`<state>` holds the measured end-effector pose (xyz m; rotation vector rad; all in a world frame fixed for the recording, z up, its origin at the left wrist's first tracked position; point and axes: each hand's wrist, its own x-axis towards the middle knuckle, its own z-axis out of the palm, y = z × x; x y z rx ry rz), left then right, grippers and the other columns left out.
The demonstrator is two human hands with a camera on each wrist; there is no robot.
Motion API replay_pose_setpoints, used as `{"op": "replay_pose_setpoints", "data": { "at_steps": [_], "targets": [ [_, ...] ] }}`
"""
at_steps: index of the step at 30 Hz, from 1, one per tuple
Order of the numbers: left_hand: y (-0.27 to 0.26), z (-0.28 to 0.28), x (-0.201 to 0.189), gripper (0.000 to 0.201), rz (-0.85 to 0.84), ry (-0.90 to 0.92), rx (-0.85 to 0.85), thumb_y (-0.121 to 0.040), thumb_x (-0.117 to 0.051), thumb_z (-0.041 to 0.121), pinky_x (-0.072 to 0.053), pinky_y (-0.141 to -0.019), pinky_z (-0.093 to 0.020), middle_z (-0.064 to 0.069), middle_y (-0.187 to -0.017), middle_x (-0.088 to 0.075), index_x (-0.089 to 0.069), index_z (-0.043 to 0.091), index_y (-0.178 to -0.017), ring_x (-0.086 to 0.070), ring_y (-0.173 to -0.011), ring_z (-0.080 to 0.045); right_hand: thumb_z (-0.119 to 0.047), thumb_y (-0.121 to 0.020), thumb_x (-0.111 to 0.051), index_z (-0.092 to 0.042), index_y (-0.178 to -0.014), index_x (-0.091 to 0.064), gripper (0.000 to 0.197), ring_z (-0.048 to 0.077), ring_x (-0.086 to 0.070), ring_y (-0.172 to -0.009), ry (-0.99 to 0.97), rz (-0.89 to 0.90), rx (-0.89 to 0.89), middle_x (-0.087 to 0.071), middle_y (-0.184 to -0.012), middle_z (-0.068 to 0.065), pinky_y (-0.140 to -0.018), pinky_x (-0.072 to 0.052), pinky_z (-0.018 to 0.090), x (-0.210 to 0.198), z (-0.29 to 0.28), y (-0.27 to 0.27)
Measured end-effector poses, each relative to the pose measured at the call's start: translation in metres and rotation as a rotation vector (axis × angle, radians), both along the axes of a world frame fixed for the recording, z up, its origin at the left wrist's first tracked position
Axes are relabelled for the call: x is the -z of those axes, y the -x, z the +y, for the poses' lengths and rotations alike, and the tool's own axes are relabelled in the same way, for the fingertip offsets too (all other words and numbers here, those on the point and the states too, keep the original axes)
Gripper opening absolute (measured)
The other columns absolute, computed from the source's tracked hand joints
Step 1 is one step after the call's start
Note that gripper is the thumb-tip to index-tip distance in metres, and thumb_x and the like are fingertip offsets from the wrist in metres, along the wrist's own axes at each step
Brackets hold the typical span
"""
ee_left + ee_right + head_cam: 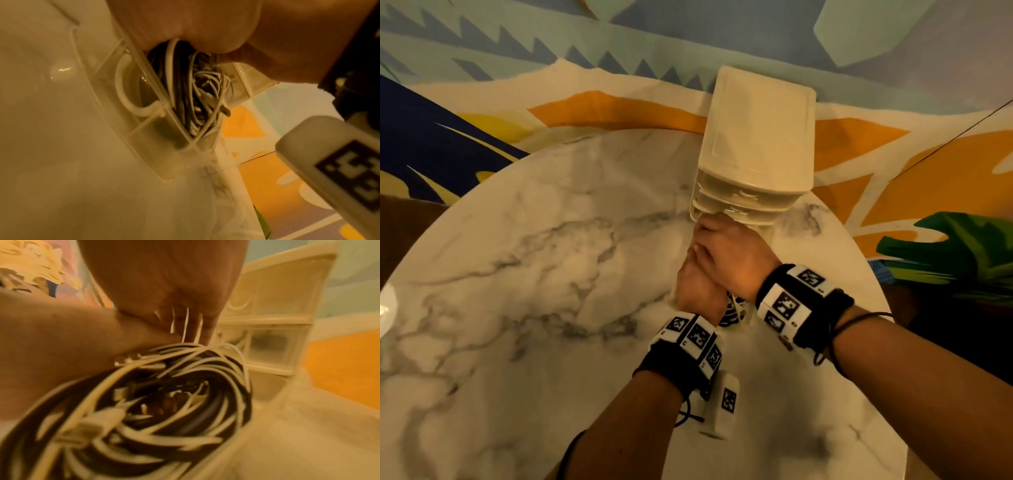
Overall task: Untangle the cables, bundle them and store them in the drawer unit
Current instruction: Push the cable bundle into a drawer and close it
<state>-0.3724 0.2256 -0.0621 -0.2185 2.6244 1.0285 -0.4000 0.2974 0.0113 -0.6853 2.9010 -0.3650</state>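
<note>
Pretty much done: both hands, left hand [697, 284] and right hand [726, 255], press the coiled cables [195, 91] into the pulled-out bottom drawer [164, 146] mid-frame, fingers hidden, so only shutting it remains.

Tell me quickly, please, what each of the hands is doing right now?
Left hand: on the cable bundle in the open drawer; grip unclear.
Right hand: fingers pinch white cable strands.

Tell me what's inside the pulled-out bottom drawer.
The open drawer holds a coiled bundle of white and dark cables, with both hands over it: left hand, right hand. The drawer's floor under the coil and its back end are covered.
</note>
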Motion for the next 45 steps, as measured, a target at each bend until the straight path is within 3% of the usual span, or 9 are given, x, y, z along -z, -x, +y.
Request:
{"op": "replay_pose_setpoints", "data": {
  "at_steps": [7,13,18,21,26,32,35,40,45],
  "targets": [
    [-0.010,0.003,-0.009,0.055,0.044,-0.140,-0.121,-0.090,-0.050,0.039,-0.042,-0.093,-0.031,-0.003,-0.135,-0.051,-0.035,0.016,-0.138,-0.054,-0.118,-0.021,-0.033,-0.098,-0.031,-0.019,-0.111,-0.065,0.039,0.015,-0.047,-0.122,-0.117,-0.046,0.031,-0.062,-0.120,-0.005,-0.102,-0.033,0.034,0.009,0.013,-0.003],
    [-0.016,0.007,-0.020,0.038,0.152,-0.151,-0.164,-0.100,-0.024,0.035,-0.036,-0.071,-0.026,-0.010,-0.122,-0.058,-0.036,0.013,-0.128,-0.060,-0.102,-0.026,-0.032,-0.101,-0.026,-0.017,-0.147,-0.028,0.048,0.015,-0.020,-0.142,-0.123,-0.151,0.106,-0.028,-0.154,-0.001,-0.114,-0.013,0.031,0.013,0.016,-0.012],
    [-0.014,0.006,-0.019,0.045,0.119,-0.068,-0.007,-0.096,-0.038,0.036,-0.042,-0.080,-0.036,-0.014,-0.121,-0.055,-0.034,0.009,-0.132,-0.057,-0.107,-0.032,-0.023,-0.093,-0.039,-0.008,-0.133,-0.050,0.044,0.025,-0.040,-0.131,0.269,0.238,0.324,-0.045,-0.141,0.011,-0.111,-0.033,0.037,0.016,0.017,-0.046],
    [-0.007,0.004,-0.027,0.037,0.028,-0.065,-0.066,-0.098,-0.027,0.041,-0.039,-0.072,-0.035,-0.016,-0.109,-0.061,-0.038,0.013,-0.119,-0.059,-0.099,-0.036,-0.034,-0.098,-0.028,-0.014,-0.145,-0.034,0.052,0.012,-0.020,-0.143,0.407,0.049,0.491,-0.026,-0.154,0.004,-0.118,-0.020,0.031,0.033,0.022,-0.080],
    [0.006,-0.004,-0.039,0.044,-0.047,0.239,0.161,-0.098,-0.020,0.047,-0.039,-0.076,-0.037,-0.016,-0.108,-0.064,-0.041,0.016,-0.122,-0.060,-0.100,-0.035,-0.045,-0.098,-0.011,-0.036,-0.148,0.000,0.053,0.001,0.003,-0.145,0.393,-0.065,0.428,-0.001,-0.158,-0.007,-0.121,-0.007,0.033,0.054,0.020,-0.095],
    [0.006,-0.012,-0.047,0.047,0.138,0.614,0.445,-0.099,-0.018,0.046,-0.035,-0.065,-0.033,-0.008,-0.097,-0.068,-0.050,0.013,-0.111,-0.065,-0.089,-0.029,-0.045,-0.096,-0.012,-0.023,-0.151,-0.002,0.060,0.014,0.007,-0.147,0.244,-0.023,0.526,0.004,-0.160,-0.001,-0.119,0.000,0.039,0.059,0.021,-0.083],
    [0.004,-0.019,-0.047,0.050,0.215,0.702,0.511,-0.098,-0.018,0.047,-0.038,-0.076,-0.036,-0.005,-0.090,-0.070,-0.055,0.016,-0.106,-0.065,-0.085,-0.027,-0.042,-0.096,-0.018,-0.025,-0.151,-0.006,0.059,0.016,0.007,-0.147,0.234,-0.047,0.507,0.000,-0.160,-0.004,-0.119,-0.008,0.046,0.065,0.021,-0.078],
    [0.009,-0.028,-0.029,0.045,0.461,0.648,0.447,-0.092,-0.035,0.047,-0.040,-0.072,-0.038,-0.005,-0.089,-0.062,-0.069,0.016,-0.092,-0.056,-0.082,-0.027,-0.040,-0.098,-0.024,-0.028,-0.150,0.002,0.060,0.014,0.014,-0.145,0.107,-0.086,0.472,0.011,-0.158,-0.010,-0.118,-0.002,0.044,0.063,0.025,-0.076],
    [0.000,-0.028,-0.016,0.045,0.548,0.485,0.426,-0.089,-0.040,0.037,-0.046,-0.080,-0.038,-0.006,-0.115,-0.063,-0.060,0.010,-0.121,-0.059,-0.098,-0.029,-0.042,-0.099,-0.019,-0.029,-0.149,0.009,0.059,0.014,0.019,-0.144,0.049,-0.121,0.434,0.018,-0.156,-0.012,-0.119,0.000,0.045,0.063,0.027,-0.070]
  ]
}}
